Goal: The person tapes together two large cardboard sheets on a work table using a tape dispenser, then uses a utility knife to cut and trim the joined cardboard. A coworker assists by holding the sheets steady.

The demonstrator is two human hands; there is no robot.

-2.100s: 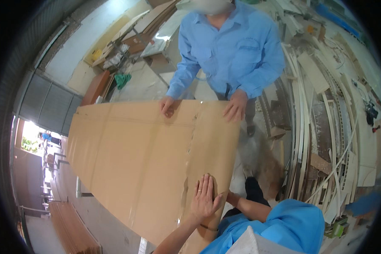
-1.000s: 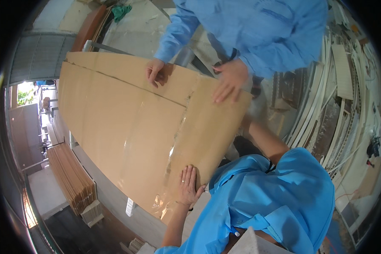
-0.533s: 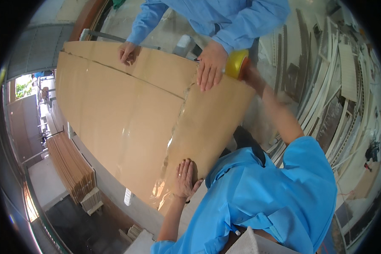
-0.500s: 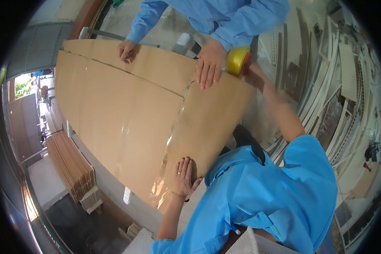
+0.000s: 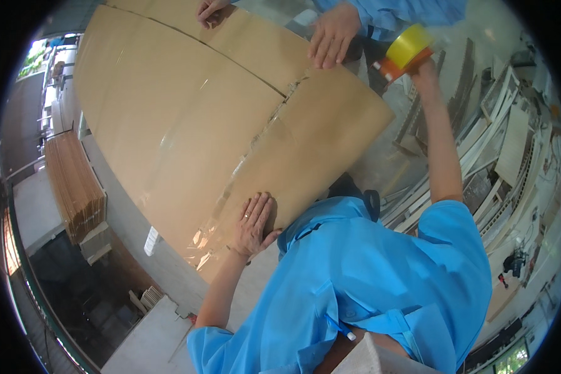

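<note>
Nearest: blue shirt [image 5: 386, 262] across the lower middle, with a blue-and-white pen [image 5: 340, 327] lodged at the front opening. Just beyond: left hand [image 5: 253, 229] laid palm down on the near margin of the large cardboard panel [image 5: 187, 124], fingers extended and close together, thumb spread toward the edge (ring [image 5: 247, 216] on one finger). Left grip: released, nothing grasped, contact from above only.

Location of the cardboard panel: from beneath the left hand outward to the upper edge of view, broad face up, one corner pointing toward the right. Across the face: a ragged seam [image 5: 252, 146] running slantwise, partly covered with shiny clear tape [image 5: 202, 234]; branching from it, a straighter dark line [image 5: 243, 68] leading to the upper left.

Farther out: right hand [image 5: 424, 71], held off the panel, past the far edge. Right grip: clenched on an orange tape dispenser [image 5: 396, 65] carrying a yellow tape roll [image 5: 410, 46]; near the panel, not touching.

Opposite side: co-worker's nearer hand [image 5: 335, 36], fingers laid over the far edge; co-worker's other hand [image 5: 213, 9], farther left, fingers curled, exact contact not discernible.

Background: to the right, heap of pale strips [image 5: 498, 165]; to the left, stack of brown sheets [image 5: 75, 187]; at upper left, bright opening [image 5: 36, 59].
</note>
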